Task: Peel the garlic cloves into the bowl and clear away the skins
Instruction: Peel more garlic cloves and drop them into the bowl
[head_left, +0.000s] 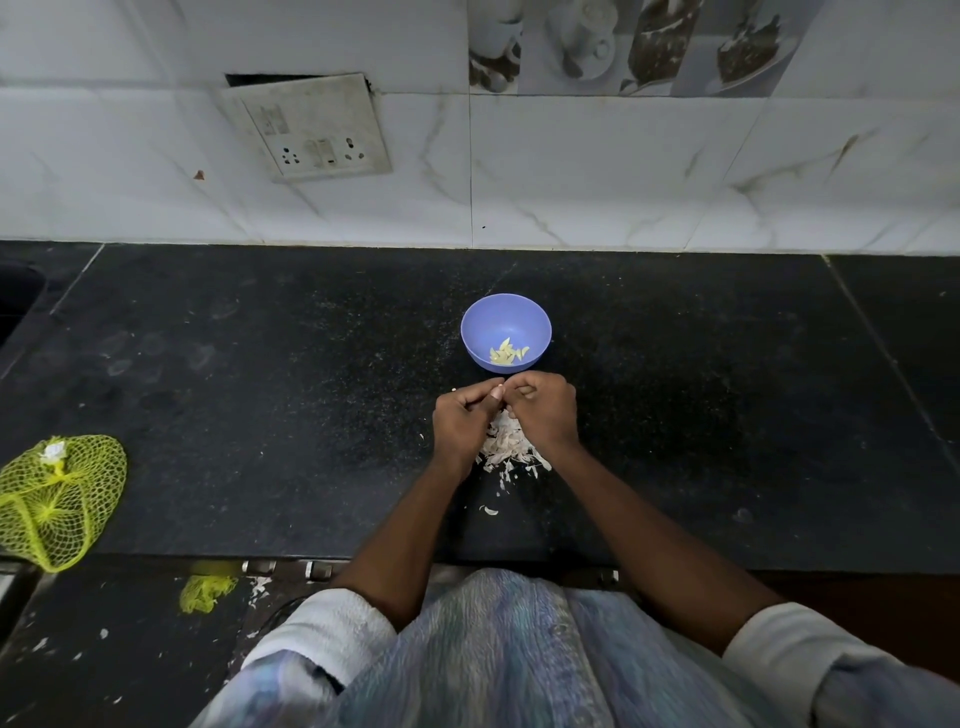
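Nearest lay the heap of skins (511, 447); above it the left hand (464, 422) and right hand (545, 413) pinched together — probably on a clove, hidden. Peeling step; next, drop it into the bowl (540, 325) — peeled cloves (508, 353) already inside.

There is one view only, from a wide-angle camera worn on the person's head. It looks forward and steeply down over the near edge of the black speckled stone table (260, 405), facing the far edge, where a white marble-patterned tiled wall (623, 171) rises. The camera sits close above: the person's forearms reach up from the bottom of the picture, and the left hand (462, 421) and right hand (543, 413) meet near the middle, just short of a small round blue plastic bowl (485, 319). The wide lens bends straight lines towards the picture's sides. With no second view, nothing is shared.
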